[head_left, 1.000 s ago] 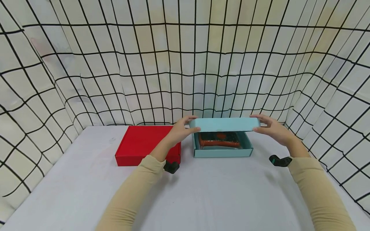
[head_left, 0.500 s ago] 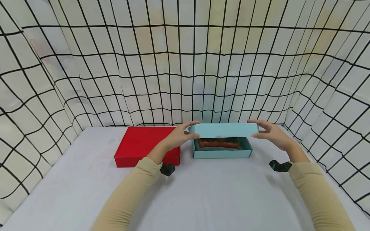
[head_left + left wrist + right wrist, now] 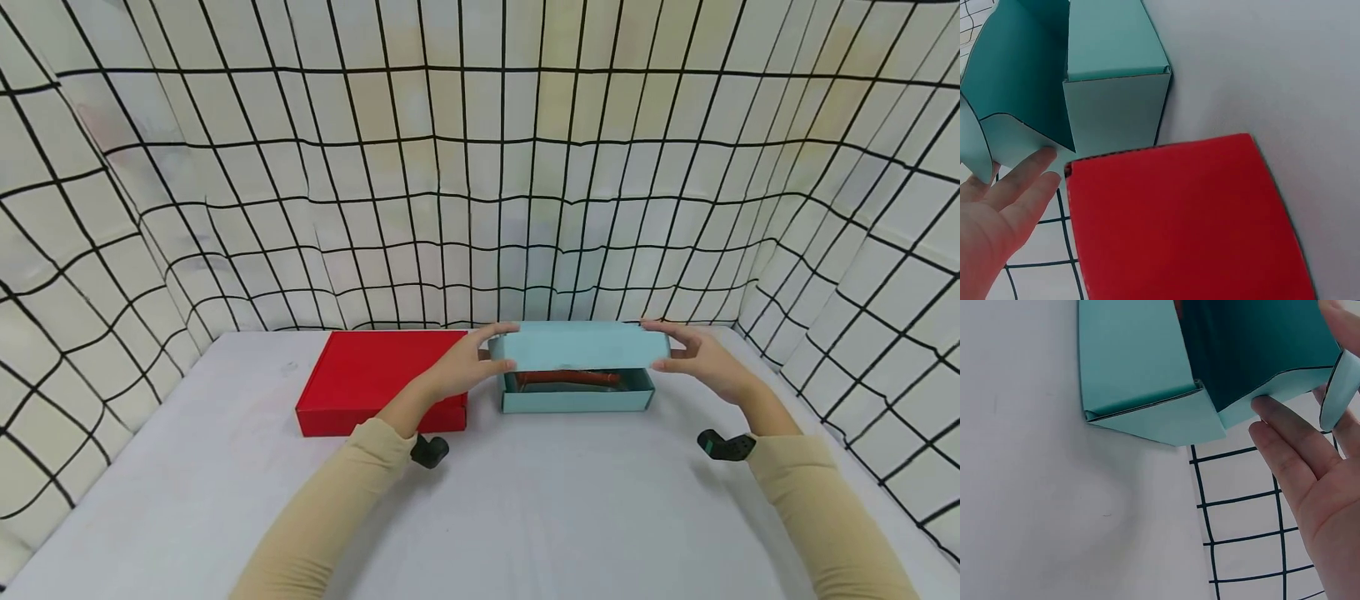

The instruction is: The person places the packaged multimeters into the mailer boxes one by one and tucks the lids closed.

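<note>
A light blue cardboard box (image 3: 576,402) stands on the table with its hinged lid (image 3: 581,346) partly lowered, a gap left at the front. Through the gap shows a reddish-brown item (image 3: 570,379), mostly hidden. My left hand (image 3: 461,367) holds the lid's left end, thumb at the front corner and fingers along the top and side. At the right end, my right hand (image 3: 705,362) holds the lid the same way. In the left wrist view, the fingertips (image 3: 1044,159) touch the lid's side flap; in the right wrist view, the fingertips (image 3: 1263,406) touch the opposite side flap.
A closed red box (image 3: 375,375) stands just left of the blue one, under my left forearm. A black-grid netting (image 3: 480,167) rises behind and beside the white table (image 3: 525,500). Each wrist carries a small black device (image 3: 726,445).
Both hands have brought the lid down and forward, narrowing the front gap and covering more of the reddish-brown item. The blue box base and red box have stayed in place.
</note>
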### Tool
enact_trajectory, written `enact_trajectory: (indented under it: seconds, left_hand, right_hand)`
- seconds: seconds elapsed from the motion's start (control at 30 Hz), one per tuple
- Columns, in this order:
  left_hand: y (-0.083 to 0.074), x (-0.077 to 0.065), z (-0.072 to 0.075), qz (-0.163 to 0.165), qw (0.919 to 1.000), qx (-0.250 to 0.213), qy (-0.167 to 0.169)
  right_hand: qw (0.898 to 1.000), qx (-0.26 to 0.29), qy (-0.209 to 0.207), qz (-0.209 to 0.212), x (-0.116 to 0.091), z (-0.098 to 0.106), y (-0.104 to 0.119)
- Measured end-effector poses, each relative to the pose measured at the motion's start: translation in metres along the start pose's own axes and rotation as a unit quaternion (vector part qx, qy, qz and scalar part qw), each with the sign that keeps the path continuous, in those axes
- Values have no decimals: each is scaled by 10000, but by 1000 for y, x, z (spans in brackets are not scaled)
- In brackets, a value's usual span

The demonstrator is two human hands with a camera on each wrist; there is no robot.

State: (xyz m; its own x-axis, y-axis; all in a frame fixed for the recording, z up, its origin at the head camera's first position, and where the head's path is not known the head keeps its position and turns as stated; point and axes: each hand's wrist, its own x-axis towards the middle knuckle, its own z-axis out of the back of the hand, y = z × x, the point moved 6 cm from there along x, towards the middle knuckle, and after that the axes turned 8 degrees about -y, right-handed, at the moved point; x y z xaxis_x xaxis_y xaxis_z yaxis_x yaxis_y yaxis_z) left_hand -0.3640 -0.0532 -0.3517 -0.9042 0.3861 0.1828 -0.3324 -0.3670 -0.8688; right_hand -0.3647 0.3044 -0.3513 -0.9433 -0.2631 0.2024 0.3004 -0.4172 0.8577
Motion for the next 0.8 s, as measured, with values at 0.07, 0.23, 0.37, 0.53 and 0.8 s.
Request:
enact_trajectory:
  seconds: [0.07,0.23,0.37,0.53,0.8]
  left_hand:
    - [1,-1,-1,-61,9999,116,25]
    - [-1,-4,-5,-237,9990,341,171]
    - [-2,-6,-7,-341,9978,547,161]
    - [-2,-7,-10,-527,9946,876,186]
    - [-1,-9,-15,-723,9876,1376,202]
  right_hand:
    - [10000,-16,5,-65,-2,-2,-1]
    - [9999,-60,-17,-101,-6,-5,-4]
    - [10000,-41,-23,-47,-7,-7,-5]
    - [10000,7,-54,-84,-11,-10,-10]
    - [9999,-8,-55,-160,-13,-14,-13]
